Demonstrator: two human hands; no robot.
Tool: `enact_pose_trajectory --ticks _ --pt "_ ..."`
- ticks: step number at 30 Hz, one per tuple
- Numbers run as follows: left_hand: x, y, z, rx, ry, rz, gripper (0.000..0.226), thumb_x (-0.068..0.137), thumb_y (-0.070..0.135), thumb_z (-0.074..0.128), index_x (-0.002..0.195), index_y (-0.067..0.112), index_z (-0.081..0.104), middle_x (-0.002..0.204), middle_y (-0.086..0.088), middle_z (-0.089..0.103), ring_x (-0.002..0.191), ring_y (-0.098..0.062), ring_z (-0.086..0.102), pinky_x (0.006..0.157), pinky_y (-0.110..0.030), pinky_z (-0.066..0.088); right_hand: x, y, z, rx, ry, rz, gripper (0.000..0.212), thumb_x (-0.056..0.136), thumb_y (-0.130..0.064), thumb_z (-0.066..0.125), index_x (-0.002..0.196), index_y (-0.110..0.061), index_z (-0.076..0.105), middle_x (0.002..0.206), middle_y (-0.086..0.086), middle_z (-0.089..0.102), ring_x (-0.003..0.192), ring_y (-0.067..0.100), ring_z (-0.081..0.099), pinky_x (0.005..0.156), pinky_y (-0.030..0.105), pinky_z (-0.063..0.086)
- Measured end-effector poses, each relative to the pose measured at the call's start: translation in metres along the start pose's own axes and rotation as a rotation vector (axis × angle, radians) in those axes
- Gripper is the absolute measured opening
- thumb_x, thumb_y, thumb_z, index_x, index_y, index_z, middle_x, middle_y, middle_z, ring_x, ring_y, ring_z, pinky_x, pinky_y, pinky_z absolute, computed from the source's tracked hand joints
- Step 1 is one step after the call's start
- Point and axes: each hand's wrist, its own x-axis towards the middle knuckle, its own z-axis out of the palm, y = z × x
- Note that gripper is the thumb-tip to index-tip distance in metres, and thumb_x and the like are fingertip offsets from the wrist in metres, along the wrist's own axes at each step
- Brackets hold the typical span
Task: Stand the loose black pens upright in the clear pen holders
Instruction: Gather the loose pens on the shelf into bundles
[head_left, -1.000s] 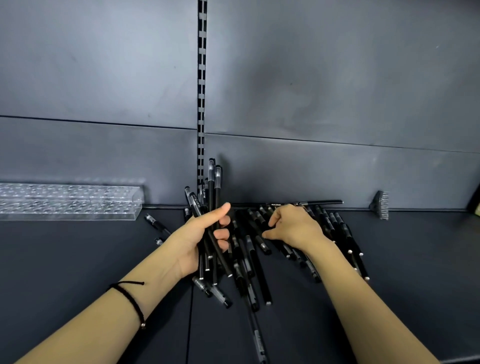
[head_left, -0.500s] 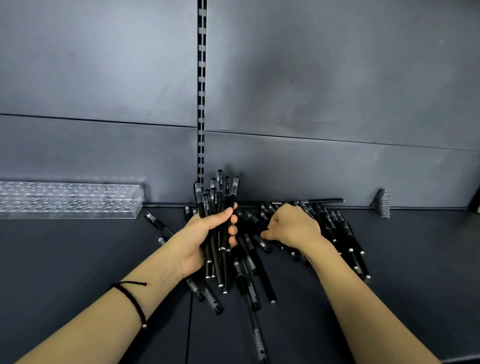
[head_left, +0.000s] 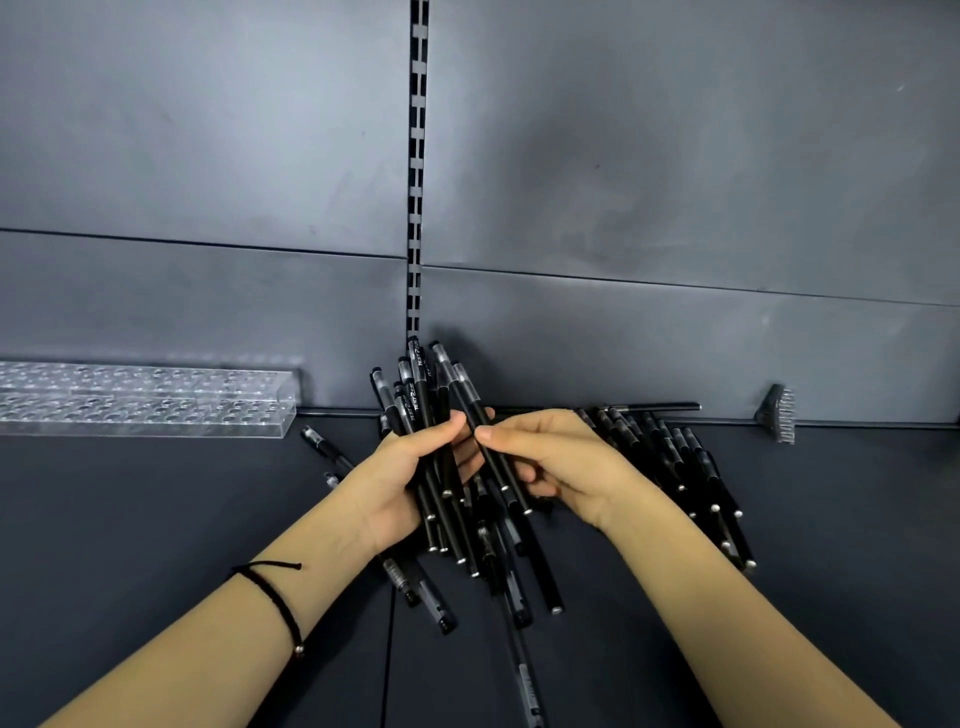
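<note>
My left hand (head_left: 400, 483) grips a bundle of several black pens (head_left: 423, 395), caps pointing up and away. My right hand (head_left: 561, 462) pinches one black pen (head_left: 498, 470) against the right side of that bundle. Under and around both hands, loose black pens (head_left: 696, 478) lie in a scattered pile on the dark shelf. A long clear pen holder (head_left: 145, 400) with rows of holes lies at the far left against the back wall; no pen stands in it.
The dark shelf (head_left: 156, 519) ends at a grey back panel with a slotted upright rail (head_left: 415, 208). A small grey bracket (head_left: 779, 413) sits at the back right. A few stray pens (head_left: 327, 447) lie left of my left hand.
My right hand left the pile on the right, lifted one pen and brought it left to the bundle. My left hand raised the bundle slightly.
</note>
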Motion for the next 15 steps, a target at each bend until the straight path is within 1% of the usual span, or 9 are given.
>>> enact_pose_trajectory --ticks 2,3,5,7,8,10,12,14,15 --pt "-0.002 0.000 0.001 0.077 -0.037 0.007 0.043 0.084 0.028 0.064 0.123 0.011 0.067 0.124 -0.015 0.066 0.117 -0.028 0.062 0.099 -0.038 0.050 0.000 0.002 0.003 -0.021 0.001 -0.001 0.014 0.084 -0.027 0.073 0.080 -0.013 0.075 0.065 0.005 0.049 0.044 0.003 0.037 0.038 0.015 0.024" --pt "-0.003 -0.001 0.002 0.088 -0.055 0.007 0.040 0.086 0.028 0.062 0.123 0.012 0.068 0.122 -0.018 0.066 0.116 -0.031 0.063 0.098 -0.040 0.051 0.000 0.003 0.005 -0.022 0.012 -0.003 0.014 0.084 -0.026 0.073 0.075 -0.016 0.073 0.062 0.003 0.048 0.044 0.003 0.036 0.038 0.015 0.025" --pt "-0.004 -0.001 0.005 0.081 -0.059 0.023 0.035 0.089 0.026 0.060 0.120 0.012 0.069 0.115 -0.018 0.070 0.103 -0.031 0.069 0.086 -0.038 0.058 -0.002 0.004 0.008 -0.038 0.043 -0.001 0.015 0.084 -0.026 0.074 0.071 -0.018 0.070 0.052 -0.006 0.046 0.044 0.003 0.036 0.040 0.015 0.025" --pt "-0.004 -0.002 0.007 0.063 -0.019 0.052 0.031 0.087 0.023 0.061 0.114 0.009 0.071 0.108 -0.014 0.073 0.090 -0.027 0.073 0.072 -0.034 0.061 -0.005 0.001 0.012 -0.089 0.040 -0.001 0.016 0.085 -0.027 0.073 0.074 -0.016 0.069 0.047 -0.011 0.047 0.043 0.002 0.037 0.041 0.014 0.026" --pt "-0.003 -0.002 0.006 0.049 0.000 0.063 0.030 0.085 0.021 0.062 0.110 0.008 0.072 0.105 -0.013 0.073 0.088 -0.026 0.073 0.069 -0.033 0.061 -0.006 -0.002 0.011 -0.116 0.026 -0.008 0.017 0.086 -0.029 0.072 0.076 -0.015 0.069 0.047 -0.011 0.050 0.043 0.002 0.038 0.040 0.014 0.026" --pt "-0.001 -0.002 0.005 -0.029 0.017 0.077 0.025 0.082 0.018 0.065 0.101 0.004 0.072 0.105 -0.016 0.072 0.092 -0.026 0.072 0.072 -0.034 0.061 -0.004 -0.006 0.005 -0.132 0.054 -0.050 0.023 0.089 -0.034 0.066 0.079 -0.014 0.072 0.057 -0.008 0.063 0.044 0.003 0.040 0.039 0.016 0.025" --pt "0.001 -0.003 0.003 -0.137 0.037 0.079 0.022 0.080 0.013 0.066 0.096 0.000 0.070 0.105 -0.018 0.072 0.099 -0.026 0.071 0.077 -0.037 0.060 0.001 -0.008 -0.010 -0.142 0.220 -0.093 0.027 0.092 -0.035 0.063 0.077 -0.015 0.073 0.065 -0.003 0.067 0.044 0.005 0.041 0.038 0.016 0.026" --pt "0.001 -0.002 0.003 -0.168 0.066 0.086 0.018 0.080 0.011 0.066 0.093 -0.001 0.070 0.094 -0.013 0.074 0.092 -0.023 0.073 0.074 -0.037 0.061 0.006 -0.003 -0.032 -0.272 0.434 -0.123 0.026 0.090 -0.032 0.066 0.068 -0.019 0.070 0.063 -0.004 0.064 0.044 0.005 0.044 0.043 0.016 0.034" --pt "0.001 -0.002 0.004 -0.150 0.069 0.091 0.016 0.081 0.010 0.066 0.093 0.000 0.070 0.087 -0.010 0.074 0.086 -0.021 0.074 0.070 -0.036 0.061 0.008 0.002 -0.042 -0.389 0.518 -0.117 0.025 0.088 -0.030 0.068 0.065 -0.021 0.069 0.062 -0.006 0.063 0.047 0.005 0.048 0.050 0.018 0.040"
